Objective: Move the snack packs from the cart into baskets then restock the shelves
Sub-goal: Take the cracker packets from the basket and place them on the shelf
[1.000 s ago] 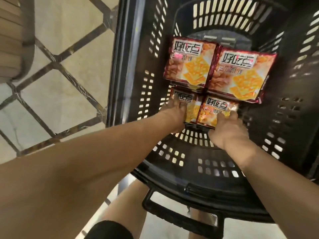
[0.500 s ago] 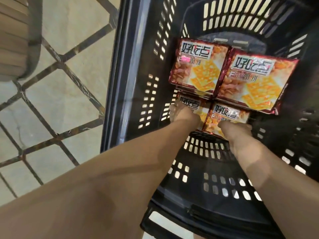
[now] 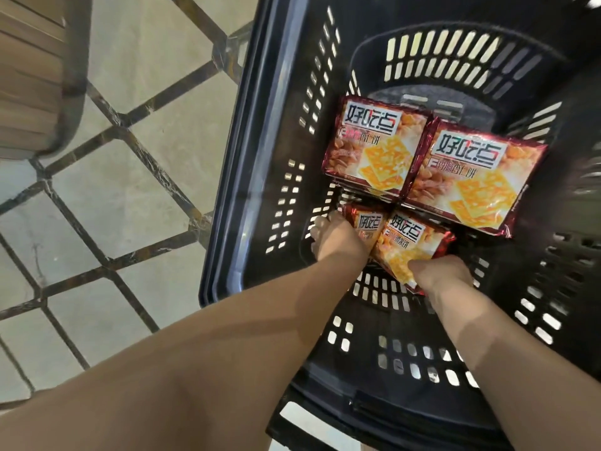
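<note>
Several red-and-orange snack packs lie inside a black plastic basket [image 3: 286, 131]. Two large packs, the left one [image 3: 374, 151] and the right one [image 3: 471, 180], sit side by side toward the far end. Below them are two smaller packs. My left hand [image 3: 335, 239] grips the left small pack [image 3: 366, 224], which it mostly covers. My right hand [image 3: 439, 275] holds the near edge of the right small pack [image 3: 409, 245], tilted up to the right.
The basket's slotted walls rise all round, with a handle at its near end [image 3: 292, 424]. To the left is tiled floor with dark diagonal lines [image 3: 130, 190]. A wooden-slatted object with a dark frame [image 3: 39, 76] stands at the top left.
The right small pack has tilted and lifted at its near edge under my right hand. My left hand has slid further over the left small pack. The view has shifted closer.
</note>
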{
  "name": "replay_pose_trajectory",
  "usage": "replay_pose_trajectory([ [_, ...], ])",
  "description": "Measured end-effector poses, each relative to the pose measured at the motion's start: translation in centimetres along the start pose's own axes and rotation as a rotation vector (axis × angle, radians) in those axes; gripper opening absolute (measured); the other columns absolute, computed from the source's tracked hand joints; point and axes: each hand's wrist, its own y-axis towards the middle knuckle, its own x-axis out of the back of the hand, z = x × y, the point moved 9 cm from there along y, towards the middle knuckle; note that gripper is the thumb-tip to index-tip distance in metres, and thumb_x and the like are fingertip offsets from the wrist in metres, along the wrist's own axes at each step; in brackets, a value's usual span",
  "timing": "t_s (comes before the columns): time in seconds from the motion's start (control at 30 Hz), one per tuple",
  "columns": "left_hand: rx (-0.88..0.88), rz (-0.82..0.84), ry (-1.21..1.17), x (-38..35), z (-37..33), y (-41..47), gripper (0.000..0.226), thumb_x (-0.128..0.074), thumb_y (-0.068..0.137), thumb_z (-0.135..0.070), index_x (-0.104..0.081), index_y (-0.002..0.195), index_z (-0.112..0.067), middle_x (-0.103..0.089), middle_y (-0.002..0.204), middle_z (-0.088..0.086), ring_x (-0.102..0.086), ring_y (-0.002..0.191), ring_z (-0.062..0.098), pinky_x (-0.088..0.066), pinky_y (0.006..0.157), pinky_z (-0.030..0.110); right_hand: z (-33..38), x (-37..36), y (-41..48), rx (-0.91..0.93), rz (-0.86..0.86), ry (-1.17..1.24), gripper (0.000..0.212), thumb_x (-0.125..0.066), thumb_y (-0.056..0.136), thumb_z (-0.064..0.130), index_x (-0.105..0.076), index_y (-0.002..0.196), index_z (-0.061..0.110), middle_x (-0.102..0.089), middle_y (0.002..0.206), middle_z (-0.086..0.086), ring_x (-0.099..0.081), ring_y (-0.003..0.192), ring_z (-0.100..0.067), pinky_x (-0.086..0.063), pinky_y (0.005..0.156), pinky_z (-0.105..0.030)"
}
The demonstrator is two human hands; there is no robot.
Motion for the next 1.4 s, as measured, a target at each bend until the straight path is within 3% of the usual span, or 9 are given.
replay_pose_trajectory([
  [0.17,-0.064,0.069,0.056,0.6,-0.7,-0.9,0.066,-0.075,0.089,-0.028,-0.04,0.144,-0.016,-0.035,0.149,0.013,-0.036,0.141,0.033,-0.042,0.113,0.05,0.5,1.0,-1.5,0.115,0.023,-0.022,0.057,-0.073,0.088,0.04,-0.057,0.133,0.009,-0.065,0.127,-0.016,-0.063,0.113,-0.039,-0.051,0.082,-0.039],
  [0.37,-0.234,0.176,-0.08,4.3,-0.2,-6.5,0.045,-0.071,0.094,-0.029,-0.044,0.128,-0.018,-0.064,0.111,-0.003,-0.067,0.106,0.019,-0.058,0.093,0.043,-0.4,3.4,-7.8,0.24,0.077,0.089,0.041,-0.072,0.09,0.036,-0.062,0.124,0.014,-0.069,0.118,-0.01,-0.066,0.106,-0.033,-0.054,0.092,-0.041],
  [0.53,-0.453,0.271,-0.116,12.1,0.4,-13.2,0.052,-0.066,0.092,-0.055,-0.046,0.127,-0.022,-0.072,0.114,-0.005,-0.073,0.098,0.006,-0.062,0.088,0.035,-2.3,9.2,-16.3,0.429,0.132,0.174,0.025,-0.071,0.091,0.045,-0.061,0.101,0.025,-0.071,0.097,0.007,-0.068,0.09,-0.018,-0.054,0.084,-0.039],
  [0.77,-0.531,0.328,-0.418,26.6,-3.1,-23.7,0.048,-0.075,0.089,-0.044,-0.053,0.129,-0.028,-0.073,0.12,-0.006,-0.073,0.107,0.011,-0.061,0.093,0.038,-2.2,20.0,-29.2,0.571,0.343,0.51,0.029,-0.074,0.087,0.033,-0.069,0.116,0.028,-0.077,0.108,0.006,-0.075,0.099,-0.015,-0.053,0.097,-0.043],
  [0.9,-0.676,0.322,-0.481,34.1,-6.6,-32.0,0.04,-0.07,0.091,-0.04,-0.058,0.129,-0.033,-0.075,0.116,-0.012,-0.073,0.106,0.009,-0.061,0.086,0.03,-1.8,28.2,-37.9,0.703,0.29,0.596,0.026,-0.069,0.092,0.03,-0.069,0.118,0.029,-0.077,0.108,0.007,-0.074,0.098,-0.011,-0.052,0.091,-0.032],
  [1.07,-0.856,0.283,-0.555,44.3,-10.6,-42.7,0.042,-0.065,0.091,-0.027,-0.059,0.132,-0.022,-0.075,0.121,0.0,-0.072,0.112,0.021,-0.06,0.093,0.035,-2.6,38.4,-49.4,0.873,0.162,0.79,0.037,-0.071,0.084,0.036,-0.072,0.117,0.02,-0.076,0.115,-0.001,-0.073,0.106,-0.017,-0.059,0.088,-0.027],
  [1.17,-0.98,0.281,-0.621,50.2,-12.9,-50.1,0.044,-0.068,0.088,-0.031,-0.062,0.13,-0.017,-0.075,0.123,0.005,-0.073,0.109,0.019,-0.06,0.086,0.028,-3.4,43.7,-56.9,0.995,0.114,0.856,0.056,-0.085,0.069,0.051,-0.075,0.114,0.021,-0.075,0.118,-0.006,-0.07,0.113,-0.026,-0.052,0.104,-0.043],
  [1.23,-1.064,0.277,-0.643,53.8,-14.2,-55.5,0.061,-0.082,0.078,-0.047,-0.065,0.128,-0.016,-0.074,0.125,0.009,-0.073,0.107,0.02,-0.06,0.082,0.026,-4.4,47.0,-61.6,1.073,0.087,0.884,0.053,-0.081,0.077,0.047,-0.072,0.118,0.015,-0.075,0.118,-0.008,-0.07,0.113,-0.03,-0.045,0.109,-0.052],
  [1.4,-1.231,0.275,-0.688,60.3,-15.6,-67.6,0.066,-0.092,0.061,-0.054,-0.076,0.114,-0.018,-0.075,0.119,0.012,-0.076,0.096,0.018,-0.062,0.076,0.027,-8.2,53.4,-72.4,1.222,-0.028,1.028,0.045,-0.068,0.084,0.034,-0.066,0.124,0.013,-0.075,0.115,-0.01,-0.072,0.107,-0.028,-0.057,0.093,-0.045],
])
